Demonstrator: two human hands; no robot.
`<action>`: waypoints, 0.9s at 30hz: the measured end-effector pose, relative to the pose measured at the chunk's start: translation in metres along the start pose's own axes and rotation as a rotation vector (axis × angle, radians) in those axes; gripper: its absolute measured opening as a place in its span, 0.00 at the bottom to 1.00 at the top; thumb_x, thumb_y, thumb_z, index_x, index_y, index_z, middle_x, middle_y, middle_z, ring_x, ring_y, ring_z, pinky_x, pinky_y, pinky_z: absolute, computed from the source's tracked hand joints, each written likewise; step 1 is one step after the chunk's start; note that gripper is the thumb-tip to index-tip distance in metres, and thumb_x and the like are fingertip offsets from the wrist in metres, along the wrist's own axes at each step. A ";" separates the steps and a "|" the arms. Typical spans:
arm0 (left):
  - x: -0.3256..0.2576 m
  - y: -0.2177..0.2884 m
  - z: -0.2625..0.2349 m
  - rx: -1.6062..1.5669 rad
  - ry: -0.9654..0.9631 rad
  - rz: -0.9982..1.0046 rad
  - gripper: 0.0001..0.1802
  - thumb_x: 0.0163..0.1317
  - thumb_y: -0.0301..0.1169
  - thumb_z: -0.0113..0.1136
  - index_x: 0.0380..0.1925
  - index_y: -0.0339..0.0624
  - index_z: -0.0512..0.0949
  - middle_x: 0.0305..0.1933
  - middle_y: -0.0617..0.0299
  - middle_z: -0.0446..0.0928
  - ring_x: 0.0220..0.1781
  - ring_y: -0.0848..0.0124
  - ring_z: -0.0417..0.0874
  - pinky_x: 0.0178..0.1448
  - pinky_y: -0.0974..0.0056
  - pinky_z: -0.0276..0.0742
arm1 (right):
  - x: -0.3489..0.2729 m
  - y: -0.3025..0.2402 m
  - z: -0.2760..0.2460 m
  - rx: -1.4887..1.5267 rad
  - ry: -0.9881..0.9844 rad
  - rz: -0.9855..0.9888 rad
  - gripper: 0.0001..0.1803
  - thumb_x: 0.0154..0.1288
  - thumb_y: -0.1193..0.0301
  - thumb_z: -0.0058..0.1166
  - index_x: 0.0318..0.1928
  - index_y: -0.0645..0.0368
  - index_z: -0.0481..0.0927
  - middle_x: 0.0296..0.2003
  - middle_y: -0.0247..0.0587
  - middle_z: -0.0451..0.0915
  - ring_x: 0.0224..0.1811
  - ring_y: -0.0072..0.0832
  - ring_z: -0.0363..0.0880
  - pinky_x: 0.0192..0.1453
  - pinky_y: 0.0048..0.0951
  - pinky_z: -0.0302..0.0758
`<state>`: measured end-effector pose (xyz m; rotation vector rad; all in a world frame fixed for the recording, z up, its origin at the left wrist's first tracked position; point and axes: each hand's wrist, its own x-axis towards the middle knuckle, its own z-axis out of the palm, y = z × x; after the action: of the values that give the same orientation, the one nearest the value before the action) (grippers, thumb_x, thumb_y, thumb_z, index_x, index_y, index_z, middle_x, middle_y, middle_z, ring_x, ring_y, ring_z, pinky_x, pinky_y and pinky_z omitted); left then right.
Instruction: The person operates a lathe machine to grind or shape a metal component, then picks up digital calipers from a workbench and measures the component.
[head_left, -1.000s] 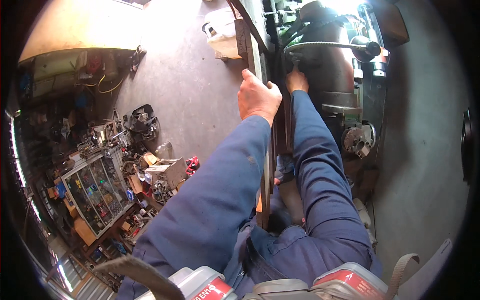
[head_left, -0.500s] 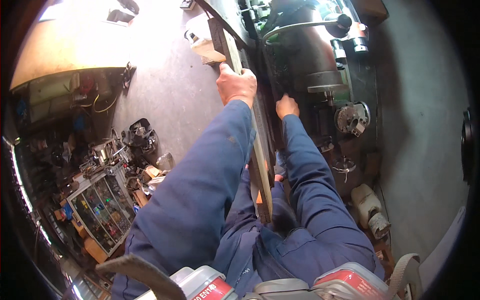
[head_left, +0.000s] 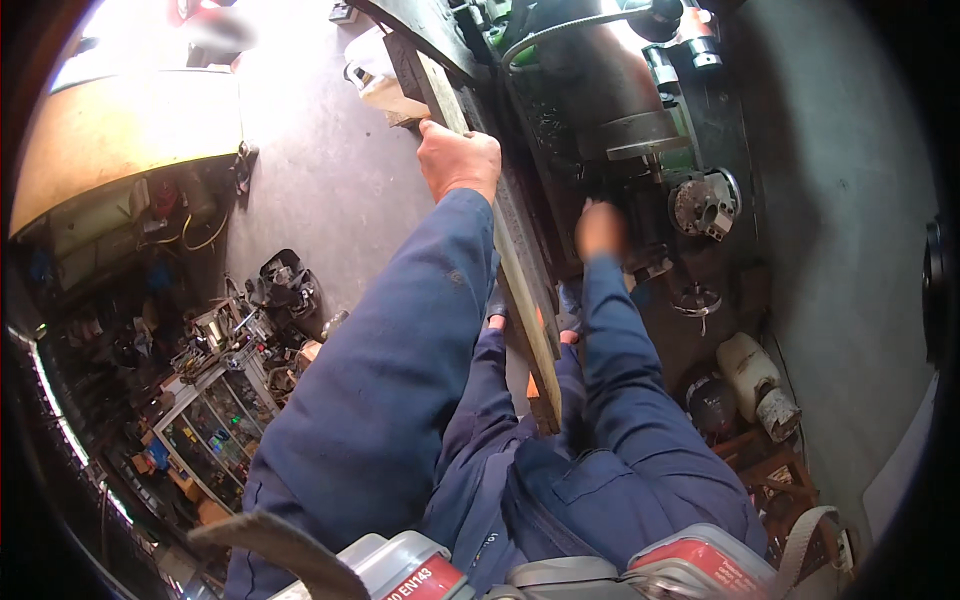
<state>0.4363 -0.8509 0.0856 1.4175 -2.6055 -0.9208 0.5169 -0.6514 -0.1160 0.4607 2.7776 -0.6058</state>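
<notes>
A long wooden board (head_left: 518, 275) stands on its narrow edge in front of me, running from the upper middle down toward my body. My left hand (head_left: 460, 162) is closed over its upper edge, thumb toward the far end. To the right of the board, my right hand (head_left: 600, 230) is apart from it, in front of the dark metal machine (head_left: 590, 110). Motion smears this hand, so its fingers and anything in them cannot be made out. Near it are a round chuck-like part (head_left: 705, 203) and a small handwheel (head_left: 697, 298).
A pale plastic jug (head_left: 375, 75) stands on the floor beyond the board. At left are a wooden-topped bench (head_left: 130, 135), cluttered tools (head_left: 285, 285) and a glass-fronted case (head_left: 215, 415). Another pale canister (head_left: 748, 365) stands at right. Respirator filters (head_left: 400, 565) fill the lower edge.
My right hand has moved away from the board, a little right and nearer to me. My left hand keeps its grip on the board. The view has shifted slightly.
</notes>
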 end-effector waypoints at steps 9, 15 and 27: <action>-0.004 0.009 -0.003 0.033 -0.032 0.025 0.23 0.53 0.26 0.55 0.49 0.25 0.68 0.45 0.30 0.78 0.50 0.41 0.81 0.58 0.51 0.76 | 0.000 -0.064 0.066 0.076 -0.116 -0.009 0.19 0.65 0.59 0.51 0.31 0.66 0.81 0.34 0.62 0.82 0.40 0.54 0.83 0.47 0.49 0.80; 0.001 0.003 -0.007 0.027 -0.030 -0.008 0.22 0.52 0.26 0.56 0.47 0.25 0.68 0.44 0.30 0.78 0.49 0.41 0.81 0.57 0.51 0.76 | 0.000 -0.069 0.025 -0.089 -0.030 -0.021 0.18 0.67 0.59 0.48 0.32 0.64 0.77 0.31 0.55 0.84 0.35 0.50 0.85 0.40 0.47 0.83; -0.003 0.009 0.000 0.041 -0.028 0.018 0.24 0.50 0.29 0.58 0.46 0.22 0.70 0.43 0.30 0.78 0.48 0.42 0.82 0.56 0.53 0.77 | 0.014 -0.076 0.064 0.027 -0.145 0.004 0.18 0.65 0.59 0.51 0.35 0.65 0.79 0.35 0.60 0.83 0.41 0.53 0.84 0.46 0.48 0.81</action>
<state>0.4313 -0.8452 0.0908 1.3975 -2.6686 -0.8967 0.4889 -0.7421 -0.1495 0.4100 2.6339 -0.6499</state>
